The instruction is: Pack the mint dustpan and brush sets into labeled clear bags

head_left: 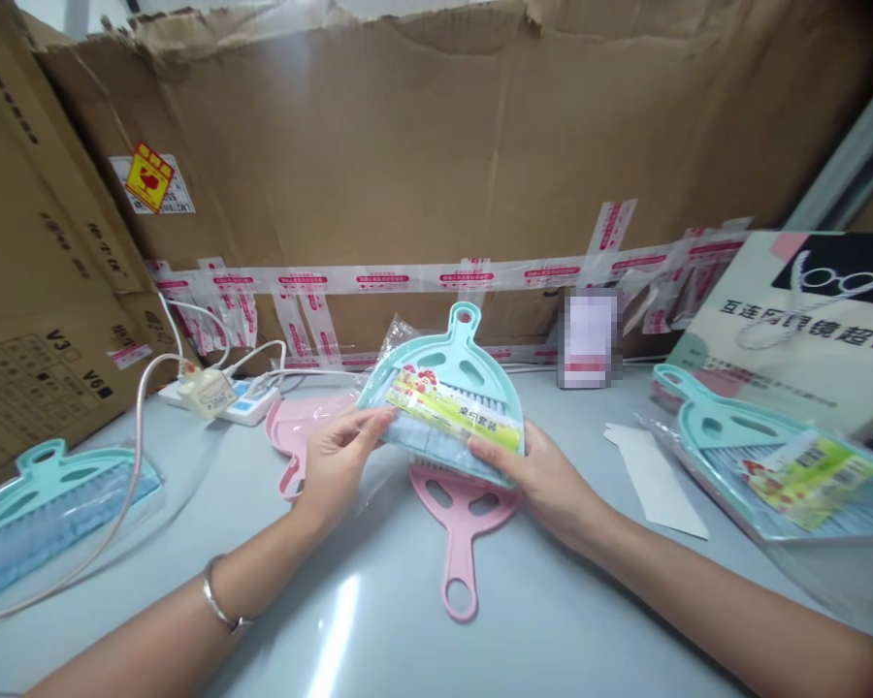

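A mint-green dustpan and brush set point(436, 364) in a clear plastic bag is held up above the table, its ring handle pointing away from me. Across the bag lies a yellow-green printed label point(455, 407). My left hand point(345, 451) pinches the near left corner, thumb on top. On the right edge, my right hand point(545, 470) grips the set with its thumb over the front. Partly hidden below it, a pink dustpan point(460, 543) lies on the table with its handle toward me. Another pink piece point(295, 427) rests behind my left hand.
Bagged mint-green sets lie at far left point(50, 504) and right point(786, 460). A power strip point(251, 399) with cables sits at back left. White card point(659, 480), a phone-like upright object with a blurred screen point(588, 339) and a paper bag point(807, 330) stand right. Cardboard point(407, 165) walls the back.
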Action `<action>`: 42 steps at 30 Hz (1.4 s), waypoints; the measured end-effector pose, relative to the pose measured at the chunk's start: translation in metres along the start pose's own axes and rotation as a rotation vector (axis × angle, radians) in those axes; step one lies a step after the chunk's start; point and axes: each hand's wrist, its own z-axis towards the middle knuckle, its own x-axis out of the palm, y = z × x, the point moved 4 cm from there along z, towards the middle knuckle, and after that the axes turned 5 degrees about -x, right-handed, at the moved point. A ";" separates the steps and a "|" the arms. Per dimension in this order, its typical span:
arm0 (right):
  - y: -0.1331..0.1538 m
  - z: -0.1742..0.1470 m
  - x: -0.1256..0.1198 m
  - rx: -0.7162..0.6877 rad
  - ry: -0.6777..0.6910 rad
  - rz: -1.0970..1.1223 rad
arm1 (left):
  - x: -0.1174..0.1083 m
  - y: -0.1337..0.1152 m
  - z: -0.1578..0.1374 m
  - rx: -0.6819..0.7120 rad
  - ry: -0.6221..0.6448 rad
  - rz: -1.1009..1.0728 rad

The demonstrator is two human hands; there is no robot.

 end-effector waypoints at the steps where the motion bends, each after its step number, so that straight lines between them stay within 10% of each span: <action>1: 0.001 0.001 -0.001 -0.003 -0.013 -0.007 | 0.002 0.000 0.000 -0.003 0.033 0.003; 6: 0.005 -0.003 -0.002 -0.031 -0.013 -0.102 | 0.008 -0.012 -0.004 0.152 0.126 0.037; 14: 0.004 0.000 -0.004 -0.113 0.022 -0.142 | 0.006 -0.003 0.007 -0.140 0.216 0.088; 33: 0.034 0.006 -0.015 -0.288 -0.081 -0.251 | 0.014 -0.004 -0.004 -0.121 0.408 0.046; 37: 0.083 0.000 -0.067 -0.320 -0.355 -0.378 | 0.014 -0.010 -0.004 -0.092 0.441 0.005; 42: 0.121 -0.035 -0.197 -0.146 -0.775 -0.341 | 0.010 -0.016 -0.001 -0.063 0.398 0.043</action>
